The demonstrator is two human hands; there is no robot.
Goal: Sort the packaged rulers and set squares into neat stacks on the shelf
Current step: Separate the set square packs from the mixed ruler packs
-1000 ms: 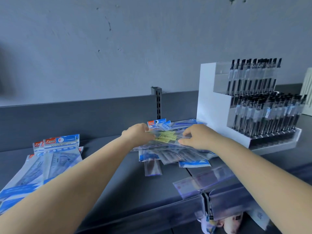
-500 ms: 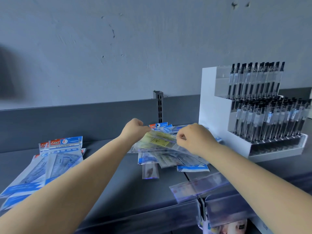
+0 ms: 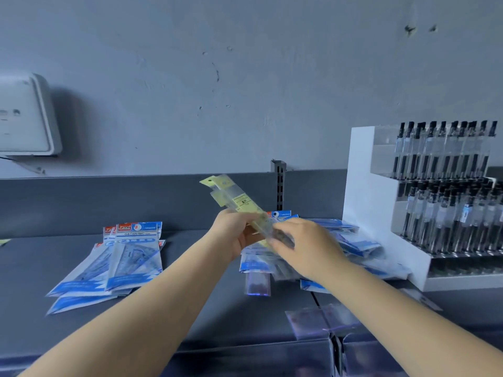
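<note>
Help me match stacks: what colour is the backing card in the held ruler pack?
Pale yellow, head view.

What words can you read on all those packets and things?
"GEOMETRIC": on the top set square packet in the left stack.
Red logo above it: too blurred to read.
Black print on the yellow ruler packet that both hands hold: too small.
Pen labels in the white display: too small.
</note>
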